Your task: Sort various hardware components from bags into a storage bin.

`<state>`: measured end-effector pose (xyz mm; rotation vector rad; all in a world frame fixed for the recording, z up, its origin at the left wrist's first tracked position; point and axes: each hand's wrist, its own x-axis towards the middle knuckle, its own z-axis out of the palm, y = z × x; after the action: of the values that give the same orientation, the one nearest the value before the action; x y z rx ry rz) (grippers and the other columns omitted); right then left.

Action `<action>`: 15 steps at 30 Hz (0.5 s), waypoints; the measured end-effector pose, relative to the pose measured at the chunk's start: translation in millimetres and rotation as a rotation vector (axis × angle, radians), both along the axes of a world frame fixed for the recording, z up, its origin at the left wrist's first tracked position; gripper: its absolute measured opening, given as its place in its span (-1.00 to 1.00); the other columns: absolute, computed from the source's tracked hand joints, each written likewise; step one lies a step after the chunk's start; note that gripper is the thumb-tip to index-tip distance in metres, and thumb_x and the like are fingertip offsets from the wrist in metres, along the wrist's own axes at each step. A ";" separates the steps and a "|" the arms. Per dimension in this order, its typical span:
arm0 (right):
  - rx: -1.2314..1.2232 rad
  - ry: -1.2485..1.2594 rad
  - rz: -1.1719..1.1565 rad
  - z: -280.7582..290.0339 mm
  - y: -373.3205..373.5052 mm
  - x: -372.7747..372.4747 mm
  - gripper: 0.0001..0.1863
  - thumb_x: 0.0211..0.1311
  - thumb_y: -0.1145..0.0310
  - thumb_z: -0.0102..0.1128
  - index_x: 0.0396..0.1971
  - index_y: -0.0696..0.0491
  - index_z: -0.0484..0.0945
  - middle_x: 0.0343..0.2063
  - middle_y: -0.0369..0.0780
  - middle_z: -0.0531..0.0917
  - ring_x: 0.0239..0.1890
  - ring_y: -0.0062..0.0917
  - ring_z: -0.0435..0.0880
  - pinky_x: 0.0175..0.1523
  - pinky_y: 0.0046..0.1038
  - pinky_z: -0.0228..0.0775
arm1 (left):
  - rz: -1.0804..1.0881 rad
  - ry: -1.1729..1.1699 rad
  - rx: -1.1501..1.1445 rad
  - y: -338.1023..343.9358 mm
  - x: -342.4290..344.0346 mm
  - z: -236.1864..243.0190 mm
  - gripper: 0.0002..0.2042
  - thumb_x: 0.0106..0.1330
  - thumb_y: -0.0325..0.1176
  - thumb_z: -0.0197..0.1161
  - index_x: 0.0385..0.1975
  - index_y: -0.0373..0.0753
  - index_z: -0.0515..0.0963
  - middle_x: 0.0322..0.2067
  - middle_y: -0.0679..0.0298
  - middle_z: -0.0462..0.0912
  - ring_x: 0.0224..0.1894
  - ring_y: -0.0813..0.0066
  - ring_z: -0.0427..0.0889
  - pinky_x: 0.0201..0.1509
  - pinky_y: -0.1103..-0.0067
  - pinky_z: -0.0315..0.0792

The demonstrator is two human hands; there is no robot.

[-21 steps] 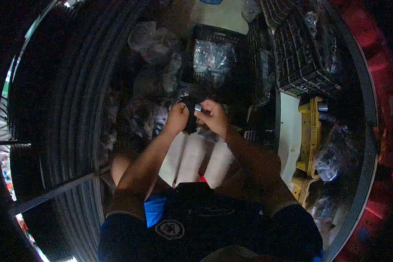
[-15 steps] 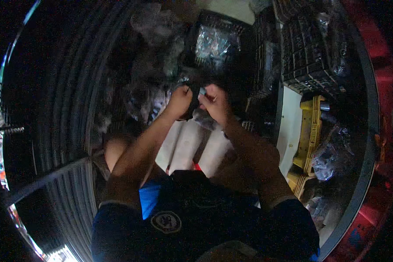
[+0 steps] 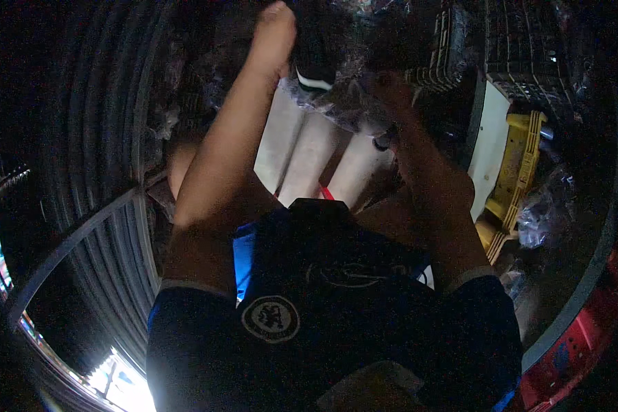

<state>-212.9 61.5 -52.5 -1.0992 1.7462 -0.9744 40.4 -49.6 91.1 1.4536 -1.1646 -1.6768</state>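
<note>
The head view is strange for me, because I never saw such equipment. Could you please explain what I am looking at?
There is no robot here: these are a person's bare hands. A wide fisheye camera on the head looks down, so straight edges bend near the rim. The person's dark shirt fills the bottom.

The left hand is near the top edge, beside a dark object with a whitish end; its grip is unclear. The right hand is in deep shadow, so I cannot tell what it holds.

Clear plastic and pale rounded shapes lie below. A yellow crate stands at right.
</note>
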 end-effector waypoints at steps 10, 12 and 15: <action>0.264 0.525 0.357 -121.1 16.7 25.5 -0.73 0.25 0.30 0.21 -0.12 0.11 0.51 -0.35 -0.21 0.61 -0.31 -0.49 0.60 -0.18 -0.43 0.45 | 0.388 0.825 -0.082 -13.7 40.8 -12.1 -0.44 0.49 -0.01 -0.21 0.30 -0.32 0.21 0.22 0.01 0.35 0.19 0.10 0.42 0.23 0.34 0.38; 0.283 0.564 0.380 -134.2 13.0 28.9 -0.73 0.26 0.28 0.20 -0.12 0.10 0.52 -0.34 -0.20 0.61 -0.29 -0.47 0.60 -0.16 -0.42 0.45 | 0.459 0.894 -0.050 -14.5 46.8 -11.0 -0.39 0.48 0.04 -0.20 0.33 -0.32 0.15 0.29 0.00 0.25 0.26 0.10 0.33 0.28 0.35 0.31; 0.306 0.593 0.386 -146.7 8.9 34.6 -0.72 0.26 0.26 0.18 -0.12 0.10 0.52 -0.33 -0.19 0.61 -0.27 -0.45 0.60 -0.14 -0.40 0.45 | 0.465 0.878 -0.025 -16.5 53.7 -9.7 -0.39 0.48 0.04 -0.20 0.34 -0.31 0.13 0.30 0.00 0.22 0.28 0.10 0.30 0.30 0.34 0.29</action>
<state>-178.3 70.4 -199.2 -1.5402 1.9431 -0.1336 94.1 -66.1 81.4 0.7190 -0.3259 -1.6534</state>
